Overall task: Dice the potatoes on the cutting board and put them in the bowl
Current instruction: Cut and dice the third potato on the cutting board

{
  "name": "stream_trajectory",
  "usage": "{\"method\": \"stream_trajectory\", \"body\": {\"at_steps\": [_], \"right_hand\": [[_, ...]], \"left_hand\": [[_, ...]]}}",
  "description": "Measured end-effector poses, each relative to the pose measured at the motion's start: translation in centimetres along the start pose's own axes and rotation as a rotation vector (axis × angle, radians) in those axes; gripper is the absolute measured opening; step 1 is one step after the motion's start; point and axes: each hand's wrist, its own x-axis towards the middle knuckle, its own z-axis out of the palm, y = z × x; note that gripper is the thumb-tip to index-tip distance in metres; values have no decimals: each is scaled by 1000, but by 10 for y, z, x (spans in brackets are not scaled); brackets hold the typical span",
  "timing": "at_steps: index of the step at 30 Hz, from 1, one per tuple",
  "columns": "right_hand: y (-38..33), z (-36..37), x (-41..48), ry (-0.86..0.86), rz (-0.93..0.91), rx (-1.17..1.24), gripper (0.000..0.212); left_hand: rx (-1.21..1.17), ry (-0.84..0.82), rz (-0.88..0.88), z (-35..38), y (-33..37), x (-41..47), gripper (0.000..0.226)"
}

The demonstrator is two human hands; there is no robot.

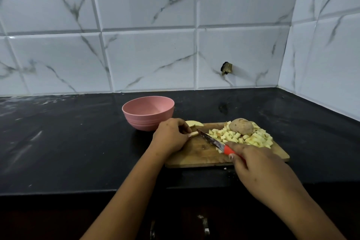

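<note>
A wooden cutting board (196, 155) lies on the black counter. Its right half carries a heap of diced potato (251, 137) with one whole unpeeled potato (241, 126) on top of it. At the board's far left corner my left hand (171, 135) pinches a potato slice (193, 133); another slice (192, 123) lies just behind it. My right hand (261, 167) grips the red handle of a knife (211, 140), whose blade points left with its tip beside the held slice. A pink bowl (148, 113) stands behind the board's left end and looks empty.
The black counter (68, 142) runs back to a white marble-tiled wall and meets a side wall on the right. Its front edge lies just below the board, with dark cabinet fronts and a metal handle (203, 224) underneath.
</note>
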Motion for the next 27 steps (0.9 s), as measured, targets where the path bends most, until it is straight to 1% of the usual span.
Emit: {"method": "stream_trajectory", "body": {"at_steps": [2,5,7,12,17,19,22,24,25,26,27], "right_hand": [[1,0,0,19,8,20,42],[-2,0,0,49,-3,51,42],[-8,1,-4,41,-32,65,42],[-19,8,-10,33,-91,25,44],[-32,24,-7,-28,-102,-147,57],[-33,27,-4,-18,-104,-172,57],[-31,27,-4,46,-94,-140,54],[-28,22,-9,43,-77,-98,55],[-28,19,-12,33,-82,-88,55],[-29,17,-16,32,-99,-92,54],[-32,17,-20,30,-110,-101,54]], "left_hand": [[-29,-40,-7,-5,-2,-8,18],[1,-97,10,-8,-4,-25,12],[11,-102,11,-8,-3,-39,10],[-4,-15,-20,-3,1,-59,9],[-31,39,-30,2,1,-61,13],[-31,52,-26,2,0,-63,11],[-42,84,-44,1,-2,-65,6],[-52,92,-51,0,-2,-66,7],[-57,91,-53,-1,-2,-66,3],[-61,93,-52,-1,-1,-67,4],[-61,97,-52,-1,-1,-67,10]]}}
